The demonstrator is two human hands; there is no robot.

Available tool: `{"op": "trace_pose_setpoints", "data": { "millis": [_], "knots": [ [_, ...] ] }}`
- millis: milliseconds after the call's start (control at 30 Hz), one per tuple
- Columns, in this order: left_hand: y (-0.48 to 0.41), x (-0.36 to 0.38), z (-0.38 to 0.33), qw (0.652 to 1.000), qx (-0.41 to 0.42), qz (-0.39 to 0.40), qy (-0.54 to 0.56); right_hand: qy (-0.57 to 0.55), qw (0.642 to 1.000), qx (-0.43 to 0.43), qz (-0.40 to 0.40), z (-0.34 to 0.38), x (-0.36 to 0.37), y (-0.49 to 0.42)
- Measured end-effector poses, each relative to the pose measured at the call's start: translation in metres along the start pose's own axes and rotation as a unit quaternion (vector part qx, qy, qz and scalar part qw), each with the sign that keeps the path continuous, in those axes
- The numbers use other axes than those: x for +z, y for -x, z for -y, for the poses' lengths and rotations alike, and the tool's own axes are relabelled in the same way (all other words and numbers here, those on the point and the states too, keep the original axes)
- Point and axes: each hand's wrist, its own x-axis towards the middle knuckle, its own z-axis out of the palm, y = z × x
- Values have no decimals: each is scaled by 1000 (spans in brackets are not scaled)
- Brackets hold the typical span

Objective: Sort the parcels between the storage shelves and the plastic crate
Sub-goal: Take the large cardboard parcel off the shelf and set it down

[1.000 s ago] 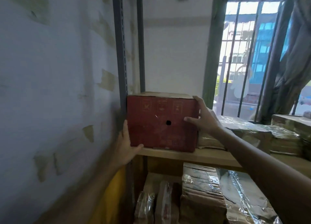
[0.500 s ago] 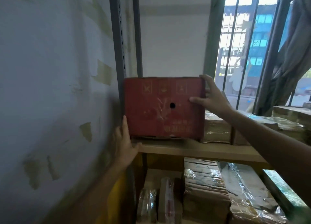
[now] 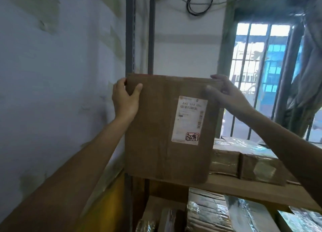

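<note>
Head view: rectangular brown cardboard parcel (image 3: pixel 156 141) in grip of left hand (image 3: pixel 124 100) and right hand (image 3: pixel 226 95)

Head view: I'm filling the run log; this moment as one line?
box: held upright, label toward camera | left hand: grips top left corner | right hand: grips top right corner | shelf: under box

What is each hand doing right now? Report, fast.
Left hand: grips the cardboard box, top left corner.
Right hand: grips its top right corner, though blurred.
</note>
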Motion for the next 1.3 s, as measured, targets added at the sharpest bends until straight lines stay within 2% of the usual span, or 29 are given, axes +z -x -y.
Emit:
{"op": "trace_pose_setpoints", "data": {
  "millis": [133, 333, 467, 600, 667, 833, 967, 1067, 1200, 1300],
  "knots": [
    [2, 14, 13, 1000, -4, 17, -25, -4, 999, 21, 24, -7, 1, 0],
    [9, 13, 32, 999, -12, 49, -10, 7, 1000, -4, 11, -11, 3, -2],
    [32, 9, 53, 996, -52, 74, 2, 3, 1000, 7, 15, -15, 6, -7],
    [61, 6, 82, 986, -101, 130, 18, -49, 999, 5, 8, -26, 12, -2],
    [76, 3, 96, 979, -131, 154, 17, -87, 996, 23, 13, -40, 24, 9],
    [109, -7, 123, 958, -201, 207, 8, -97, 985, 140, 17, -81, 62, 54],
    [121, -13, 129, 954, -220, 205, 22, -113, 983, 144, 4, -73, 63, 55],
    [115, -18, 118, 963, -200, 176, 44, -103, 988, 109, -44, -57, 63, 48],
    [92, -23, 75, 987, -89, 104, 85, -107, 984, 71, -125, -30, 48, 35],
    [83, -25, 42, 987, -21, 100, 124, -128, 973, 50, -183, -9, 20, 40]
  ]
}}
